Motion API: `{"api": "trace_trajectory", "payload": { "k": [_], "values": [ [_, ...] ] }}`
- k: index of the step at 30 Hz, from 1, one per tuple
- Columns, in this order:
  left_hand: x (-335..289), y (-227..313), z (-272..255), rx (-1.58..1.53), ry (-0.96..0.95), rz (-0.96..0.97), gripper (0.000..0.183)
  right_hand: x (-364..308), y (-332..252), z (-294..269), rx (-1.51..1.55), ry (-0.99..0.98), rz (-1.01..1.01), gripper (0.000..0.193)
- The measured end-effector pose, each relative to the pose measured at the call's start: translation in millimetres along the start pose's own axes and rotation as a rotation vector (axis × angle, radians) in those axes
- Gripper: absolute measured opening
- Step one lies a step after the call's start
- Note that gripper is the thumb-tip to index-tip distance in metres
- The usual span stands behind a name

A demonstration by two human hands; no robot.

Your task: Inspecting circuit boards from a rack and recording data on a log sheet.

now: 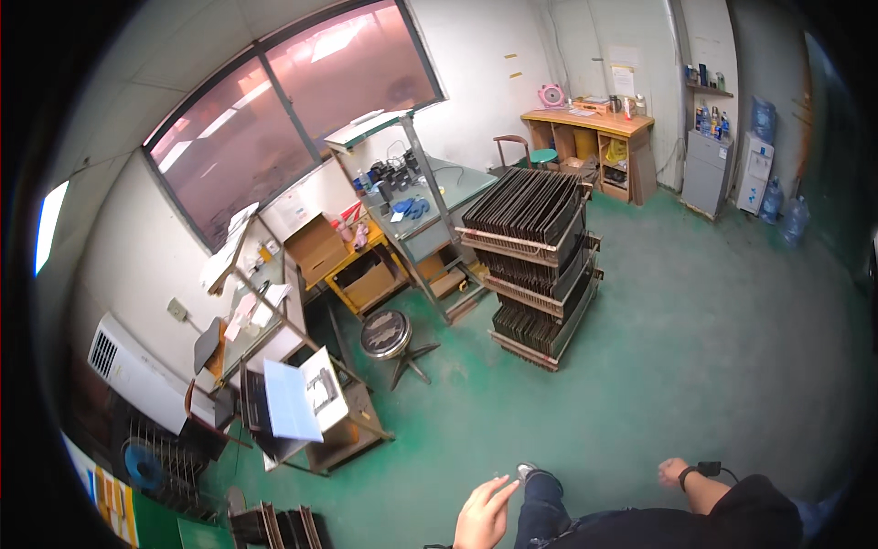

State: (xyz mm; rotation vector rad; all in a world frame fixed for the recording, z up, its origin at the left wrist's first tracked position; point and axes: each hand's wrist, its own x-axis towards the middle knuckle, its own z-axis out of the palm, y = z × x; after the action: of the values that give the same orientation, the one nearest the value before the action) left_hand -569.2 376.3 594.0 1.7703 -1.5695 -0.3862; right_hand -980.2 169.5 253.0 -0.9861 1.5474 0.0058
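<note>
My left hand [483,514] is at the lower middle, raised in front of my body. Its fingers are stretched and a little apart, and I see nothing in them. Farther right, my right hand [672,472] hangs over the green floor [631,403] with its fingers curled in and nothing visible in them. A dark band with a small black box [709,468] and a cable sits on the right wrist. Neither hand touches anything in the room. Ahead stands a stack of racks [535,265] in three tiers, filled with thin dark upright panels.
A round stool [388,335] stands left of the racks, by a metal workbench [439,206]. At left is a bench with a blue folder [294,403]. More dark racks [279,528] stand at lower left. A wooden desk [594,121], small fridge [706,174] and water dispenser [754,174] line the back.
</note>
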Motion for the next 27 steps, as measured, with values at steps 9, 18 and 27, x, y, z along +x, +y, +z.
{"api": "trace_trajectory", "payload": {
  "k": [9, 18, 27],
  "values": [
    [241, -101, -22, 0.158, -0.287, 0.368, 0.034, 27, -290, 47, 0.300, 0.273, -0.474, 0.022],
    [398, -177, 10, -0.034, -0.424, 0.379, 0.033, 45, -609, 21, -0.094, 0.746, -0.862, 0.029],
    [572, -232, -10, -0.035, -0.386, 0.284, 0.028, 152, -772, -5, -0.496, 0.818, -0.416, 0.035]
  ]
}}
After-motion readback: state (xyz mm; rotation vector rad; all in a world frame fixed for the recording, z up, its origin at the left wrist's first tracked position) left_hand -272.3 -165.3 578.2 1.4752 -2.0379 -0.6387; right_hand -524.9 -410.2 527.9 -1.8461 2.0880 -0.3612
